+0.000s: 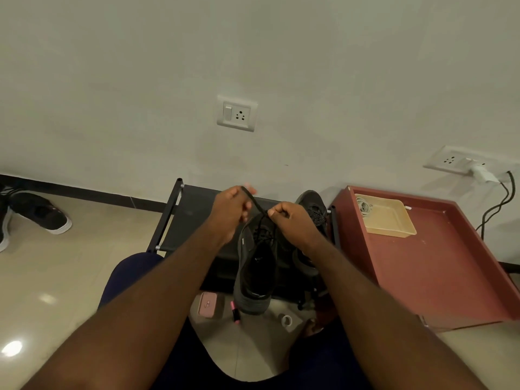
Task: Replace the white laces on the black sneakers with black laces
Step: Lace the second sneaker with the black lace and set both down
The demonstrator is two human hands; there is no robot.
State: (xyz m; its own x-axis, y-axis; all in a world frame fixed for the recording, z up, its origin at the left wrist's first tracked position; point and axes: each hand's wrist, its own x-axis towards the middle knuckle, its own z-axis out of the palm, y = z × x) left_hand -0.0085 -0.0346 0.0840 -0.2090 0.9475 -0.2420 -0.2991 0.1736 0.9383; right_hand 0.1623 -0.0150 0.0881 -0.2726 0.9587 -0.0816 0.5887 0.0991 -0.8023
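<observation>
L hand (230, 211) + R hand (288, 219) both pinch black lace (252, 199), fingers curled round it. Lace runs taut btw them, just above the lacing of black sneaker (254, 268). That sneaker is on black rack (171, 218), in front of person. 2nd black sneaker (311, 205) just behind R hand. White laces (364, 206) coiled in beige tray (394, 220) on red table (439, 271), well apart to the R.

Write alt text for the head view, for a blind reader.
A person's left hand and right hand pinch a thin black lace above a black fabric sneaker on a black rack. A second black sneaker stands beside it, near a beige plastic tray on a red-brown cabinet.
</observation>
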